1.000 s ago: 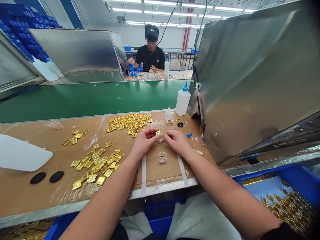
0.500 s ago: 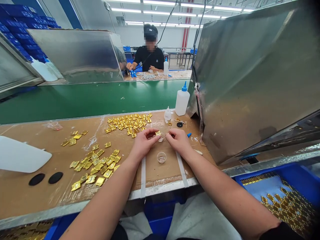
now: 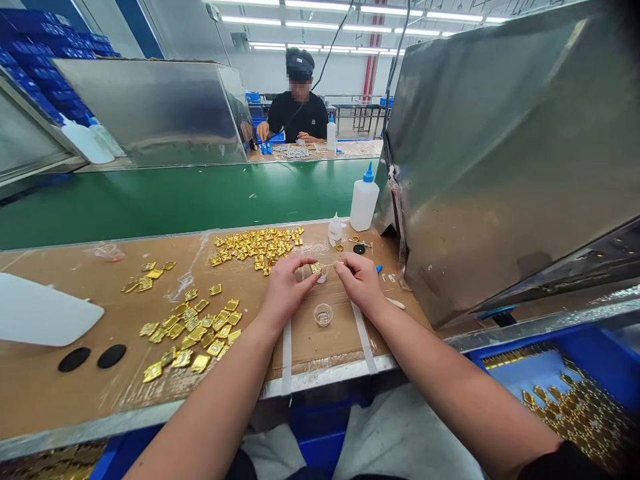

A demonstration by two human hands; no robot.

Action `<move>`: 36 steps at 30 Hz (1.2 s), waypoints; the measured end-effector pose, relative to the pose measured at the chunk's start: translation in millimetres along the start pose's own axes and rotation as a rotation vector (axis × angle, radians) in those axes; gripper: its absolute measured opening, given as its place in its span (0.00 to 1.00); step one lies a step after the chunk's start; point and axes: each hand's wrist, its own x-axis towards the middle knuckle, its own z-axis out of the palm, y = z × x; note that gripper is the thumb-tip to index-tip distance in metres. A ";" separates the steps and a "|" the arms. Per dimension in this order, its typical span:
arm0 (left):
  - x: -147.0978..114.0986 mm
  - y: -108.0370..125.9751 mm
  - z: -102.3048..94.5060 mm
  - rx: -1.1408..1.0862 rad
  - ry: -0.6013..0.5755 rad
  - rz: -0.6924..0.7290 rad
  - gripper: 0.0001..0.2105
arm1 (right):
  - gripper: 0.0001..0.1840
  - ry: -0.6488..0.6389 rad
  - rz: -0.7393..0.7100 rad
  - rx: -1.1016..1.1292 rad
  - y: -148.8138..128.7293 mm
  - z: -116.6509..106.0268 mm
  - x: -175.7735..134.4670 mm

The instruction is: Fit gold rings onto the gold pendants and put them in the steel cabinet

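Observation:
Pinched between the thumb and fingers of my left hand (image 3: 289, 283) is a small square gold metal piece (image 3: 315, 268). My right hand (image 3: 358, 277) is closed on a thin stick (image 3: 329, 267), whose tip points at the piece. One small clear cup (image 3: 323, 274) is partly hidden behind the left fingertips. Nearer to me stands another clear cup (image 3: 323, 315). Loose gold pieces (image 3: 193, 323) lie left of my left arm, and a denser group of gold pieces (image 3: 257, 243) lies beyond that hand.
A white bottle with a blue tip (image 3: 365, 199) and a small dropper bottle (image 3: 335, 229) stand beyond my right hand. A metal hood (image 3: 500, 147) rises on the right. Blue bins (image 3: 590, 353) hold gold parts below. Across the green belt (image 3: 190, 200) sits a co-worker (image 3: 299, 113).
My right hand has drawn slightly away to the right, so more of the stick shows between the hands. My left hand still holds the gold piece almost in place.

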 end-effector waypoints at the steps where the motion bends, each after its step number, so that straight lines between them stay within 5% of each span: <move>1: -0.3 -0.3 0.1 0.009 0.002 0.010 0.10 | 0.19 -0.008 -0.002 -0.003 0.1 0.3 -0.1; 36: -0.7 1.0 -0.6 0.064 -0.023 0.001 0.10 | 0.20 -0.059 0.039 -0.141 -2.3 0.3 -0.5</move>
